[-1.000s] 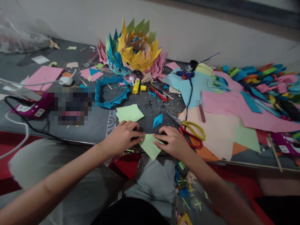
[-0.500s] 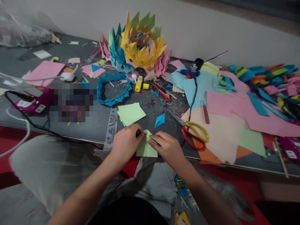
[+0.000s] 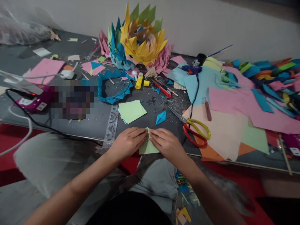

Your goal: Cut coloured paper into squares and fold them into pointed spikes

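Observation:
A light green sheet of paper point(image 3: 148, 147), partly folded toward a point at its top, lies at the table's front edge. My left hand point(image 3: 130, 140) presses its fingers on the paper's upper left side. From the right, my right hand point(image 3: 165, 142) pushes its fingertips against the same folded part, so both hands' fingers nearly meet at the top. Underneath the fingers the fold is hidden. Just beyond the hands lie a stack of light green paper squares point(image 3: 133, 111) and a folded blue paper diamond point(image 3: 161, 117).
Scissors point(image 3: 197, 128) with red and yellow handles lie right of my hands, near a glue gun point(image 3: 191, 69) with a black cord. A clear ruler point(image 3: 111, 125) sits to the left. Behind are a blue paper ring point(image 3: 112, 99), a glue stick point(image 3: 139, 81) and stacked paper crowns point(image 3: 142, 56).
My left hand has shifted from a thumb-side grip to fingers laid along the fold. My right fingers have moved up the paper, and its top is now drawn to a narrower point.

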Available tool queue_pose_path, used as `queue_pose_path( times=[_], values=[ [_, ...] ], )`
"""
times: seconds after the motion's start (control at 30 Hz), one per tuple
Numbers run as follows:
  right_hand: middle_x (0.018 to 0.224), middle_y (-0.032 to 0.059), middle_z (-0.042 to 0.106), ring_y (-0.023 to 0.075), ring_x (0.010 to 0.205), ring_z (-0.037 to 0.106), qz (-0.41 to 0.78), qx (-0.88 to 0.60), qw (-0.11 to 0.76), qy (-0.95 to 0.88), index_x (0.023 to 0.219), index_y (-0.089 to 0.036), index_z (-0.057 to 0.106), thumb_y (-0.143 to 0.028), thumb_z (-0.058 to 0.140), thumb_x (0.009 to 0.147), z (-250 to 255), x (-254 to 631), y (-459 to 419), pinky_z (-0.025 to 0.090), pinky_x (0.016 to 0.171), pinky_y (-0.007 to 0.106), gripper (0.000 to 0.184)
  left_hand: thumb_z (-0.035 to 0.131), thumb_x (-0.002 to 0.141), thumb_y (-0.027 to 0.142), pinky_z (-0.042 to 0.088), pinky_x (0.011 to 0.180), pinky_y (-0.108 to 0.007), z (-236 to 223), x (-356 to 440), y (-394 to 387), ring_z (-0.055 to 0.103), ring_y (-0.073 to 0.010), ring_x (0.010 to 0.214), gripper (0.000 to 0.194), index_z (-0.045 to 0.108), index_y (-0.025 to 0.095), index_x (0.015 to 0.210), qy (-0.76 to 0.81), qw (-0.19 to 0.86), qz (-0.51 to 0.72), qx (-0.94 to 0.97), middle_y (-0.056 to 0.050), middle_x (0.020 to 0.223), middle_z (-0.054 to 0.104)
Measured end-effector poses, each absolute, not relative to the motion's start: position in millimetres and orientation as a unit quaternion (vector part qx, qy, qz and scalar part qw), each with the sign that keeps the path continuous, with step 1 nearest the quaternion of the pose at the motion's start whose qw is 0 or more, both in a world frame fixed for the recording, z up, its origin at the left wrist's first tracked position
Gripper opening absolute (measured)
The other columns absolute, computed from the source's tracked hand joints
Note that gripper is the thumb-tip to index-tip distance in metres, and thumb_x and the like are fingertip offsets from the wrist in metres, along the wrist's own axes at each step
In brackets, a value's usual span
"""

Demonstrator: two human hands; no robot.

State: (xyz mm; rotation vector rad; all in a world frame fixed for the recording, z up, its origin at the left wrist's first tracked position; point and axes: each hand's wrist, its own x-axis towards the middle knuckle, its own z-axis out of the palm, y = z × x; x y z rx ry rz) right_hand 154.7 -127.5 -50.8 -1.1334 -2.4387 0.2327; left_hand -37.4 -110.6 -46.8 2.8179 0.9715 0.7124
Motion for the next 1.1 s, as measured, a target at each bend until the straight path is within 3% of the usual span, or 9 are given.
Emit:
queue_pose_path(
  times=[0.27, 0.57, 1.1],
  values=[
    [0.112, 0.0074, 0.065, 0.0195, 0.099, 0.057, 0.107, -0.413, 0.202, -0.881, 0.105, -0.012, 0.062, -0.019, 0.040, 0.092, -52.0, 155.3, -127.6, 0.047, 0.087, 0.038, 0.026, 0.039, 0.092, 0.019, 0.053, 0.079, -0.033, -46.9, -36.1, -112.6, 0.063, -0.0176, 0.089, 0.026, 0.064, 0.012, 0.095, 0.312, 0.036, 0.240, 0.919, -0.008, 0.099, 0.068],
    [0.110, 0.0074, 0.065, 0.0192, 0.097, 0.056, 0.115, -0.406, 0.221, -0.879, 0.102, -0.014, 0.063, -0.020, 0.042, 0.092, -53.1, 155.6, -126.1, 0.048, 0.085, 0.038, 0.025, 0.047, 0.089, 0.022, 0.050, 0.072, -0.031, -52.4, -36.5, -118.5, 0.062, -0.0179, 0.087, 0.022, 0.063, 0.014, 0.101, 0.342, 0.012, 0.249, 0.906, -0.007, 0.107, 0.067],
    [0.112, 0.0067, 0.064, 0.0204, 0.096, 0.055, 0.087, -0.410, 0.202, -0.885, 0.101, -0.012, 0.062, -0.021, 0.043, 0.091, -51.9, 153.6, -124.3, 0.046, 0.084, 0.035, 0.023, 0.049, 0.088, 0.021, 0.048, 0.073, -0.031, -53.6, -37.6, -116.1, 0.061, -0.0180, 0.087, 0.018, 0.064, 0.014, 0.094, 0.329, 0.020, 0.272, 0.904, -0.005, 0.100, 0.069]
  ],
)
